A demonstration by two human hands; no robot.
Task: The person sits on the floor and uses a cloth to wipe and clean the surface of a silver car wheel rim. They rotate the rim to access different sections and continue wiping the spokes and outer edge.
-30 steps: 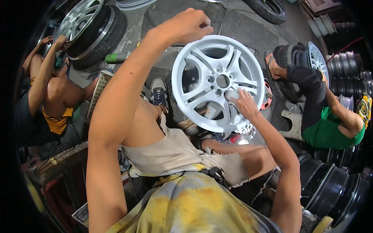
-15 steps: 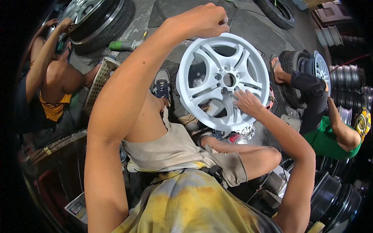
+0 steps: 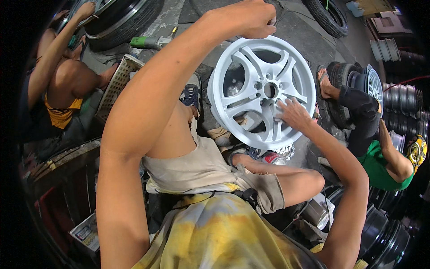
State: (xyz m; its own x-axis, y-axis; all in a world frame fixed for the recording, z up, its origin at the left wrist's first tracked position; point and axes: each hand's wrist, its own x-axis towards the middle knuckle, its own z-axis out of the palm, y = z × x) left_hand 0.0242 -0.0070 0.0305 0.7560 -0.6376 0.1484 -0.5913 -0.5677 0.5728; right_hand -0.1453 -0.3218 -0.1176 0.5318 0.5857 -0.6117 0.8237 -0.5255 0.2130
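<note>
Left hand point(image 3: 257, 18) and right hand point(image 3: 295, 115) are held apart. The left is curled at the far rim point(image 3: 251, 43) of the wheel point(image 3: 260, 93); whether the rim is gripped or only touched cannot be told. The right is laid beside the hub, next to the near spoke point(image 3: 269, 125), fingers spread; a pale pad was seen under them a second ago, but is now mostly hidden, so its hold cannot be told.

Wheel is held tilted in front of the bent legs. It is seen farther right than before, but the surroundings are shifted too, so mainly head motion is suggested. The right hand is kept near the same hub area; surface work there is judged ongoing, with the wheel probably steadied by the left.

Outward: a can point(image 3: 274, 158) is placed below the near rim; a grinder point(image 3: 145, 42) and crate point(image 3: 117, 83) are left lying leftward. Co-workers are seated left point(image 3: 74, 76) and right point(image 3: 387, 166).
</note>
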